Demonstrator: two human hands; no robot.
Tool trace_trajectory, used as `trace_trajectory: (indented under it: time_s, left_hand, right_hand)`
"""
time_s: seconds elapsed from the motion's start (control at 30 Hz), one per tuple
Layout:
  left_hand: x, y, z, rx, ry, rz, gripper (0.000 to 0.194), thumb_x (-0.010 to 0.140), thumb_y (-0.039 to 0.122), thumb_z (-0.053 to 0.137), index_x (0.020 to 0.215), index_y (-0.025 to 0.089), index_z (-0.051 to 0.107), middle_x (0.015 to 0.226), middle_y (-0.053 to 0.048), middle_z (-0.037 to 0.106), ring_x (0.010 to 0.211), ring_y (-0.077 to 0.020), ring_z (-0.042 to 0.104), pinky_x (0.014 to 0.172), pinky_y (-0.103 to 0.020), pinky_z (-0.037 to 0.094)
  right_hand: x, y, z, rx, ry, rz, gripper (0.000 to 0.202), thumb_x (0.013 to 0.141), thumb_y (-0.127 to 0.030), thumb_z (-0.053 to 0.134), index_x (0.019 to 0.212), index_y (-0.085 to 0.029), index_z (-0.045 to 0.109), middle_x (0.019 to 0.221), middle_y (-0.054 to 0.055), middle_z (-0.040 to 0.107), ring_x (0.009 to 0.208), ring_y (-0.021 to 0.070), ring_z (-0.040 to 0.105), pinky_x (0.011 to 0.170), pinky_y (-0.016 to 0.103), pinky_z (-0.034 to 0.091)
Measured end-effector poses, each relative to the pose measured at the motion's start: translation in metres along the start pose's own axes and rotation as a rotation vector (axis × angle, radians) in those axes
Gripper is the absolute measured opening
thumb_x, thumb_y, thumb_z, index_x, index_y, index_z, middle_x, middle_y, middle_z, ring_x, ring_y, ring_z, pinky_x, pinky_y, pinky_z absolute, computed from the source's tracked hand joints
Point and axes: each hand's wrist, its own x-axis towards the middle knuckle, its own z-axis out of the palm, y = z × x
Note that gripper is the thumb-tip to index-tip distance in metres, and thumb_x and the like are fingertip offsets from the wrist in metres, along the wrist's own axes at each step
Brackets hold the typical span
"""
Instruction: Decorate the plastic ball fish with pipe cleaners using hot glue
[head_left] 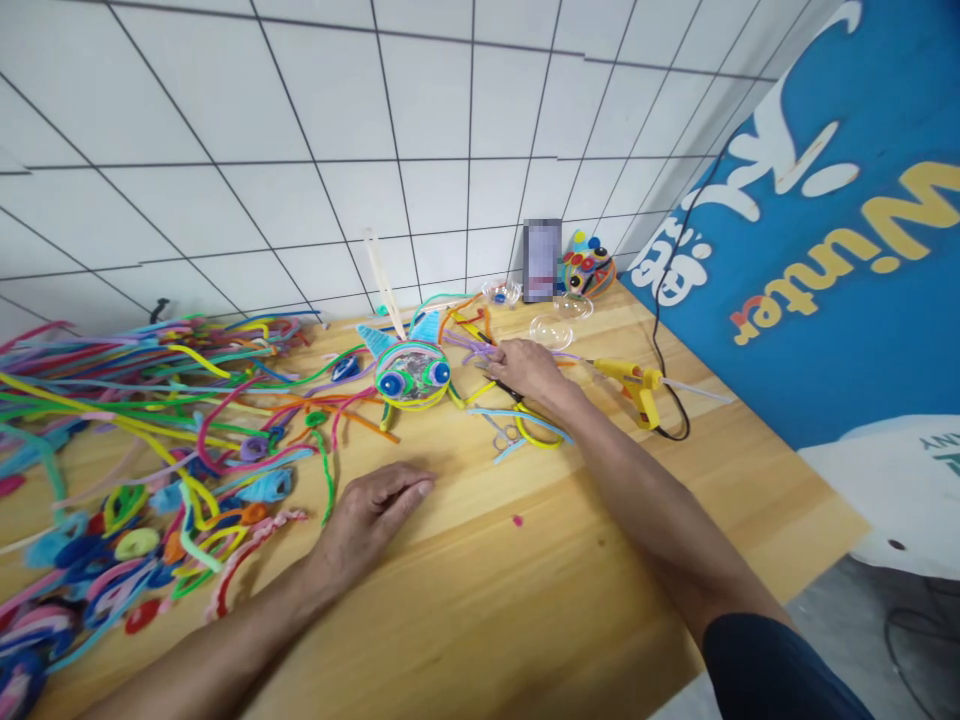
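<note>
My right hand (529, 368) reaches to the back of the table, its fingers bent down around some purple pipe cleaners (474, 347); the fingertips are partly hidden. Just below it lie a yellow-and-black handled tool (538, 428), small scissors (502, 432) and light blue pipe cleaner pieces (510, 452). My left hand (381, 508) rests on the wood, thumb against the curled fingers, with nothing visible in it. Between and behind both hands sits a round pipe-cleaner creature (413, 375) with blue-and-green eyes, blue ears and two pale sticks standing behind it.
Loose pipe cleaners (187, 350) and coiled pieces (135, 545) cover the left side. A yellow glue gun (634, 388) with a black cord lies at right. Clear plastic half-shells (551, 332), a phone (541, 262) and a colourful decorated ball (589, 268) stand near the tiled wall (420, 110).
</note>
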Motion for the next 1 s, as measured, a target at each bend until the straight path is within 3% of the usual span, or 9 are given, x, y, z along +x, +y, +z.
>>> trace_trajectory:
  time_s: [0.13,0.33,0.5,0.6,0.7,0.83,0.9,1.0]
  left_hand:
    - [0.0,0.0,0.0,0.001,0.004,0.0,0.025,0.105,0.037,0.063,0.102,0.022,0.084,0.096,-0.003,0.085,0.087,-0.0168,0.081,0.078,-0.022,0.062]
    - [-0.001,0.0,0.001,-0.005,0.0,-0.014,0.025,0.105,0.037,0.063,0.102,0.022,0.083,0.097,-0.004,0.085,0.088,-0.0171,0.082,0.079,-0.023,0.062]
    - [-0.001,0.0,0.001,-0.014,-0.001,-0.034,0.028,0.105,0.04,0.062,0.101,0.022,0.083,0.097,-0.005,0.085,0.089,-0.0193,0.081,0.08,-0.026,0.062]
    - [-0.002,0.001,0.001,-0.057,0.036,-0.063,0.029,0.104,0.043,0.063,0.103,0.021,0.083,0.099,-0.006,0.084,0.089,-0.0192,0.079,0.08,-0.027,0.061]
    - [-0.004,0.004,0.0,-0.118,0.077,-0.101,0.034,0.101,0.046,0.065,0.118,0.02,0.079,0.101,-0.007,0.081,0.078,-0.0157,0.072,0.069,-0.025,0.057]
    - [-0.006,0.004,0.001,-0.177,0.137,-0.087,0.049,0.097,0.045,0.071,0.139,0.019,0.068,0.102,-0.006,0.078,0.07,-0.0126,0.063,0.065,-0.023,0.052]
    - [-0.006,0.001,0.002,-0.164,0.145,-0.055,0.033,0.099,0.043,0.068,0.117,0.017,0.078,0.094,-0.006,0.078,0.073,-0.0133,0.065,0.07,-0.024,0.052]
    - [-0.007,-0.003,0.001,-0.168,0.127,-0.032,0.037,0.104,0.042,0.058,0.089,0.016,0.079,0.079,-0.003,0.076,0.069,-0.0128,0.065,0.069,-0.023,0.049]
  right_hand:
    - [0.001,0.005,-0.014,-0.027,-0.04,-0.011,0.043,0.099,-0.054,0.062,0.09,-0.017,0.081,0.095,0.015,0.082,0.087,0.0257,0.072,0.069,0.03,0.041]
    - [-0.002,0.027,-0.053,0.134,-0.099,-0.105,0.024,0.088,-0.029,0.062,0.074,-0.017,0.078,0.073,0.004,0.075,0.072,0.018,0.064,0.064,0.028,0.038]
    - [-0.017,0.032,-0.068,0.584,-0.311,-0.205,0.03,0.083,-0.046,0.069,0.076,-0.017,0.075,0.056,-0.005,0.053,0.055,0.0118,0.044,0.053,0.026,0.028]
    - [-0.029,0.015,-0.068,0.74,-0.478,-0.274,0.031,0.081,-0.05,0.073,0.083,-0.018,0.076,0.058,-0.006,0.053,0.051,0.0097,0.039,0.05,0.025,0.026]
    - [-0.045,-0.016,-0.06,0.751,-0.549,-0.355,0.025,0.081,-0.044,0.074,0.087,-0.02,0.076,0.064,-0.004,0.06,0.056,0.0107,0.048,0.052,0.024,0.034]
    - [-0.066,-0.058,-0.04,0.748,-0.657,-0.415,0.024,0.088,-0.044,0.068,0.089,-0.02,0.072,0.063,-0.006,0.055,0.056,0.0105,0.048,0.051,0.022,0.036]
    - [-0.073,-0.07,-0.032,0.752,-0.663,-0.428,0.025,0.091,-0.044,0.066,0.092,-0.02,0.071,0.061,-0.007,0.054,0.054,0.0098,0.047,0.051,0.022,0.035]
    - [-0.077,-0.073,-0.026,0.807,-0.595,-0.396,0.027,0.092,-0.044,0.065,0.1,-0.019,0.072,0.066,-0.004,0.061,0.058,0.0104,0.054,0.055,0.022,0.042]
